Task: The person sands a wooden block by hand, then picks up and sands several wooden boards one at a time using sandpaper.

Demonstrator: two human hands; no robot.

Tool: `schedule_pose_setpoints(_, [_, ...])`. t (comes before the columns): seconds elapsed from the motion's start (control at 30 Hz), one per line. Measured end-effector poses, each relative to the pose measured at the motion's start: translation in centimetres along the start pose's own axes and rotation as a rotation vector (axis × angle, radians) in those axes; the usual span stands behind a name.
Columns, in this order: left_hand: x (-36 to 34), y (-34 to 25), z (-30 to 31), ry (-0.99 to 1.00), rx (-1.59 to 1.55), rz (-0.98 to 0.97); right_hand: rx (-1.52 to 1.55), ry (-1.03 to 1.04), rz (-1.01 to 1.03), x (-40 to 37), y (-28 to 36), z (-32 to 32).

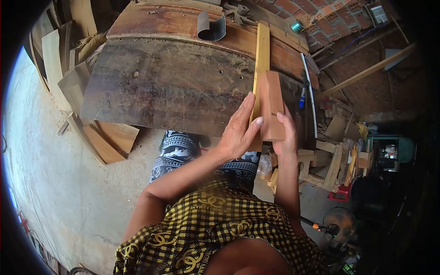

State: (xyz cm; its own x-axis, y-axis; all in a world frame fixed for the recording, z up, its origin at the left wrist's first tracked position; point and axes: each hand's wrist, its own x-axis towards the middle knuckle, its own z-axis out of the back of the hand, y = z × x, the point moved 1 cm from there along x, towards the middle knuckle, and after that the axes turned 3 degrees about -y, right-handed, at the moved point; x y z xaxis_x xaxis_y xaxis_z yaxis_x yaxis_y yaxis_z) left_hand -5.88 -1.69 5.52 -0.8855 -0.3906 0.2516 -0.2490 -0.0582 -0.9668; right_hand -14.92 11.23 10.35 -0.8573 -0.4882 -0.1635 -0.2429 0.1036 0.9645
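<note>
At the bench [160, 82], right hand [287, 133] gripped wood block [271, 101], left hand [237, 128] lay open alongside; block looked stiff, best side-held.

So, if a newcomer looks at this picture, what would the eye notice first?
Probably the reddish wooden block comes first, between the left hand and the right hand. Next, perhaps, the long yellowish strip beside it, and the curled dark sheet farther back on the bench.
</note>
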Motion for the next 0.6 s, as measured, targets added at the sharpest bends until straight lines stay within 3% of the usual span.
schedule_pose_setpoints(0.03, [1.0,-0.6,-0.1,-0.008,-0.003,0.002,-0.013,0.007,0.026,-0.8,-0.1,-1.0])
schedule_pose_setpoints(0.1, [2.6,-1.4,-1.2,-0.073,-0.322,0.055,-0.069,-0.003,0.064,-1.8,-0.6,-2.7])
schedule_pose_setpoints(0.17, [1.5,-1.6,-2.5,-0.031,-0.161,-0.065,0.028,-0.011,0.152,-1.7,-1.5,-2.5])
schedule_pose_setpoints(0.3, [-1.7,-3.0,-4.5,0.128,-0.090,-0.091,0.188,-0.111,-0.094,-2.2,-0.6,0.4])
schedule_pose_setpoints(0.37, [0.9,-2.9,-4.7,0.085,-0.026,-0.045,0.383,-0.077,-0.123,-2.7,-2.5,3.2])
schedule_pose_setpoints(0.47, [5.8,-1.6,-4.3,-0.051,0.055,-0.019,0.448,-0.106,-0.126,-4.1,-2.0,1.8])
schedule_pose_setpoints(0.57, [2.7,-2.6,-4.8,0.064,0.288,-0.153,0.583,-0.122,-0.097,-3.0,-2.2,3.0])
schedule_pose_setpoints(0.6, [0.4,-2.7,-5.2,0.093,0.263,-0.191,0.502,-0.065,-0.061,-3.2,-0.6,1.8])
